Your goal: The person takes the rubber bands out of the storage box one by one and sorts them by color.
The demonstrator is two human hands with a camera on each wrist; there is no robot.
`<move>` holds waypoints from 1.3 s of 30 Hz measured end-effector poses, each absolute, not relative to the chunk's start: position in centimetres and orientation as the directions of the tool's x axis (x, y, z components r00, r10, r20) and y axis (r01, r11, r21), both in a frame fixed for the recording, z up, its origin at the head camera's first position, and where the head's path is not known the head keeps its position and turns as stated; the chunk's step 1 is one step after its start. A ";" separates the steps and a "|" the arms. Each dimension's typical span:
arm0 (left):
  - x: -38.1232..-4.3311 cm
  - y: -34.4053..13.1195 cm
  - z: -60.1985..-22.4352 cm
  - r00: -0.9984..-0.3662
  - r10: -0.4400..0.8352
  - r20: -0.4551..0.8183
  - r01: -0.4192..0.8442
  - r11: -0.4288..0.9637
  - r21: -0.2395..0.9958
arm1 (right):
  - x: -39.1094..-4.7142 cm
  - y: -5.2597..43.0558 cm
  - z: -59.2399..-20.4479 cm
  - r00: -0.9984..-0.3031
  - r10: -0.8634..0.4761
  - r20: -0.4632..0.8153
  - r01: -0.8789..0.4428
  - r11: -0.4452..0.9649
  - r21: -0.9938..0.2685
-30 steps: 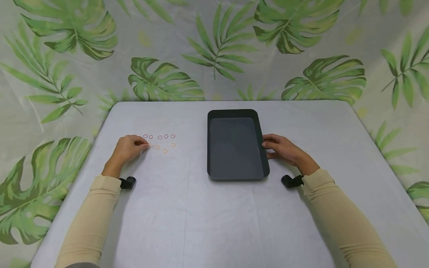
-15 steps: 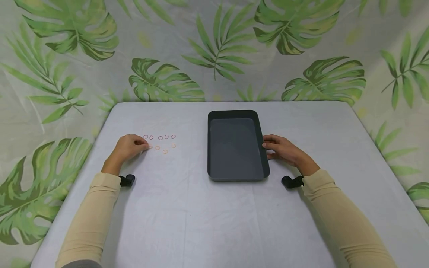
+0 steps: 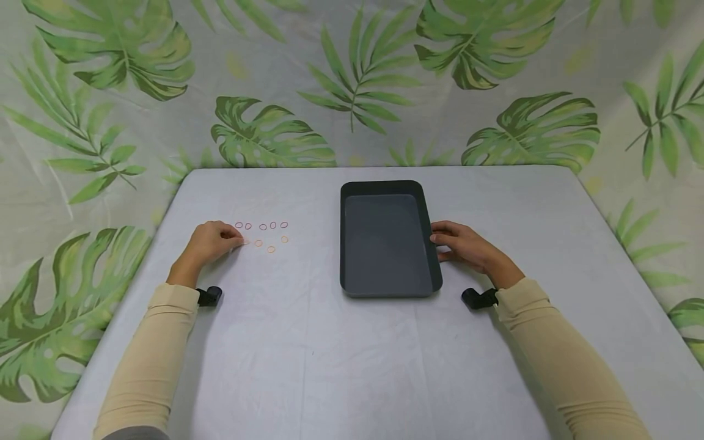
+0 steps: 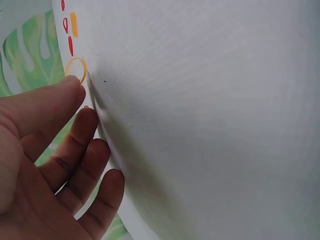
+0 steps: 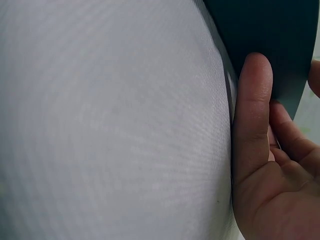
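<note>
My left hand [image 3: 213, 242] is at the left of the table, thumb and index finger pinching a thin orange rubber band [image 4: 85, 71]. In the left wrist view this band stands up as a ring at the fingertips; the other fingers are bent loosely. Beside that hand, three orange rubber bands [image 3: 271, 249] lie flat, below a row of several red rubber bands [image 3: 263, 227]. A dark grey baking tray [image 3: 390, 287] with nothing in it stands right of centre. Against its right outer wall, my right hand [image 3: 466, 245] rests with thumb and fingertips, the thumb straight.
A white cloth covers the table [image 3: 308, 366]. Behind and beside it hangs a leaf-patterned curtain [image 3: 374, 36]. Each wrist wears a small black camera [image 3: 210, 297].
Almost nothing differs; my left fingertips have shifted very slightly at the rubber band. The right hand and the baking tray stay in place.
</note>
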State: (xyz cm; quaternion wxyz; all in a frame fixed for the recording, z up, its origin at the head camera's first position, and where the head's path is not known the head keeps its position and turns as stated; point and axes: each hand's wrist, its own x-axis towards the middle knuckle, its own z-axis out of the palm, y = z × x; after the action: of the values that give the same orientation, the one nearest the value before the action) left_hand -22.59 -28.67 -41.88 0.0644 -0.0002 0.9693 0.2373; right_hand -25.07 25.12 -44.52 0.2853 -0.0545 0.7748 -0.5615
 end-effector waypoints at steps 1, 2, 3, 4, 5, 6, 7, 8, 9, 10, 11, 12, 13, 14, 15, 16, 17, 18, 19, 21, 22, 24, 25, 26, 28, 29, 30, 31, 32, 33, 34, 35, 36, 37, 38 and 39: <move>-22.6 -28.7 -41.9 -0.992 0.031 -0.125 -0.030 0.888 0.459 | -25.1 25.1 -44.5 -0.832 -0.402 -0.383 0.238 0.365 -0.900; -22.6 -28.7 -41.9 -0.991 0.031 -0.127 -0.031 0.889 0.458 | -25.1 25.1 -44.5 -0.831 -0.405 -0.380 0.233 0.367 -0.900; -22.6 -28.6 -41.8 -0.991 0.031 -0.129 -0.032 0.889 0.457 | -25.1 25.1 -44.5 -0.831 -0.406 -0.380 0.232 0.368 -0.900; -22.6 -28.6 -41.8 -0.991 0.030 -0.132 -0.034 0.889 0.457 | -25.1 25.1 -44.5 -0.831 -0.406 -0.380 0.232 0.368 -0.900; -22.6 -28.6 -41.8 -0.990 0.029 -0.135 -0.036 0.889 0.457 | -25.1 25.1 -44.5 -0.831 -0.406 -0.379 0.231 0.368 -0.901; -22.6 -28.6 -41.8 -0.990 0.027 -0.138 -0.040 0.888 0.458 | -25.0 25.1 -44.4 -0.831 -0.407 -0.379 0.231 0.368 -0.901; -22.6 -28.6 -41.8 -0.990 0.024 -0.142 -0.045 0.887 0.460 | -25.0 25.1 -44.4 -0.831 -0.408 -0.379 0.230 0.368 -0.901; -22.6 -28.6 -41.8 -0.989 0.022 -0.146 -0.048 0.886 0.461 | -25.0 25.1 -44.4 -0.831 -0.410 -0.377 0.228 0.367 -0.902; -22.6 -28.6 -41.8 -0.989 0.021 -0.147 -0.050 0.886 0.462 | -25.0 25.1 -44.3 -0.830 -0.410 -0.378 0.230 0.366 -0.902; -22.6 -28.7 -41.8 -0.989 0.020 -0.147 -0.051 0.885 0.463 | -24.9 25.1 -44.3 -0.831 -0.410 -0.377 0.229 0.365 -0.902; -22.6 -28.7 -41.8 -0.990 0.020 -0.142 -0.049 0.885 0.462 | -24.9 25.1 -44.3 -0.831 -0.411 -0.375 0.226 0.366 -0.903; -22.5 -28.6 -41.7 -0.991 0.019 -0.131 -0.044 0.885 0.464 | -24.9 25.1 -44.2 -0.832 -0.410 -0.373 0.224 0.366 -0.903; -22.5 -28.6 -41.8 -0.994 0.018 -0.110 -0.036 0.883 0.468 | -24.9 25.1 -44.2 -0.833 -0.410 -0.371 0.222 0.366 -0.904; -22.4 -28.5 -41.8 -0.997 0.018 -0.077 -0.021 0.879 0.476 | -24.9 25.1 -44.1 -0.834 -0.408 -0.371 0.221 0.368 -0.903; -22.3 -28.2 -41.8 -0.999 0.019 -0.036 -0.001 0.872 0.490 | -24.9 25.1 -44.1 -0.835 -0.408 -0.369 0.221 0.366 -0.904; -22.2 -27.9 -41.8 -1.000 0.025 0.013 0.028 0.861 0.508 | -24.9 25.1 -44.1 -0.835 -0.407 -0.370 0.222 0.366 -0.904; -22.1 -27.4 -41.7 -0.997 0.036 0.070 0.068 0.847 0.528 | -24.9 25.1 -44.1 -0.835 -0.407 -0.369 0.221 0.366 -0.904; -22.0 -26.8 -41.6 -0.990 0.051 0.132 0.115 0.829 0.547 | -24.9 25.1 -44.1 -0.835 -0.407 -0.370 0.224 0.363 -0.904; -21.8 -26.1 -41.4 -0.978 0.073 0.196 0.173 0.810 0.561 | -24.9 25.1 -44.1 -0.835 -0.408 -0.371 0.225 0.362 -0.905; -21.5 -24.4 -40.7 -0.941 0.132 0.312 0.298 0.763 0.573 | -24.8 25.2 -44.1 -0.834 -0.409 -0.370 0.225 0.360 -0.905; -21.2 -23.5 -40.3 -0.918 0.165 0.362 0.358 0.737 0.573 | -24.8 25.2 -44.1 -0.834 -0.409 -0.369 0.224 0.360 -0.905; -20.7 -21.7 -39.5 -0.868 0.234 0.438 0.467 0.684 0.561 | -24.7 25.2 -44.1 -0.834 -0.412 -0.368 0.224 0.358 -0.907; -20.4 -20.8 -39.2 -0.844 0.268 0.464 0.513 0.656 0.554 | -24.7 25.3 -44.1 -0.834 -0.412 -0.368 0.224 0.357 -0.907; -20.1 -20.0 -38.9 -0.823 0.300 0.483 0.551 0.629 0.548 | -24.7 25.3 -44.1 -0.833 -0.412 -0.369 0.225 0.357 -0.907; -19.6 -18.6 -38.4 -0.790 0.354 0.501 0.606 0.579 0.546 | -24.7 25.3 -44.1 -0.832 -0.414 -0.369 0.225 0.356 -0.907; -19.3 -18.1 -38.3 -0.777 0.376 0.504 0.624 0.561 0.544 | -24.7 25.3 -44.1 -0.832 -0.415 -0.369 0.226 0.356 -0.907; -19.1 -17.6 -38.1 -0.767 0.394 0.506 0.639 0.545 0.543 | -24.7 25.2 -44.1 -0.832 -0.412 -0.371 0.227 0.356 -0.906; -18.9 -17.1 -38.0 -0.760 0.407 0.507 0.648 0.535 0.542 | -24.7 25.2 -44.2 -0.833 -0.411 -0.370 0.226 0.358 -0.906; -18.8 -16.8 -37.9 -0.755 0.417 0.506 0.654 0.528 0.542 | -24.7 25.2 -44.2 -0.834 -0.409 -0.370 0.226 0.358 -0.906; -18.7 -16.5 -37.8 -0.753 0.423 0.503 0.657 0.524 0.543 | -24.7 25.1 -44.2 -0.836 -0.408 -0.367 0.224 0.358 -0.907; -18.7 -16.2 -37.8 -0.752 0.429 0.501 0.659 0.522 0.542 | -24.7 25.1 -44.2 -0.838 -0.404 -0.366 0.224 0.357 -0.907; -18.7 -16.1 -37.8 -0.751 0.434 0.498 0.660 0.522 0.540 | -24.7 25.0 -44.2 -0.841 -0.403 -0.362 0.220 0.356 -0.908; -18.7 -15.9 -37.8 -0.751 0.439 0.493 0.660 0.524 0.539 | -24.7 24.9 -44.2 -0.843 -0.400 -0.360 0.219 0.355 -0.909; -18.7 -15.9 -37.9 -0.752 0.444 0.487 0.659 0.527 0.538 | -24.7 24.8 -44.2 -0.844 -0.399 -0.357 0.219 0.352 -0.910; -18.7 -15.8 -37.9 -0.754 0.449 0.480 0.657 0.530 0.537 | -24.6 24.7 -44.1 -0.846 -0.397 -0.356 0.220 0.349 -0.911; -18.7 -15.8 -37.9 -0.756 0.451 0.474 0.654 0.532 0.537 | -24.6 24.6 -44.1 -0.847 -0.397 -0.353 0.218 0.347 -0.912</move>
State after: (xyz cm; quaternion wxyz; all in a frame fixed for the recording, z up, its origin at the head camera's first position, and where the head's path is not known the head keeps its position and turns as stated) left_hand -18.73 -15.77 -37.94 -0.1399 0.3200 0.8640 0.3628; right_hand -24.60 24.62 -44.08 0.2703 -0.0580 0.7748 -0.5686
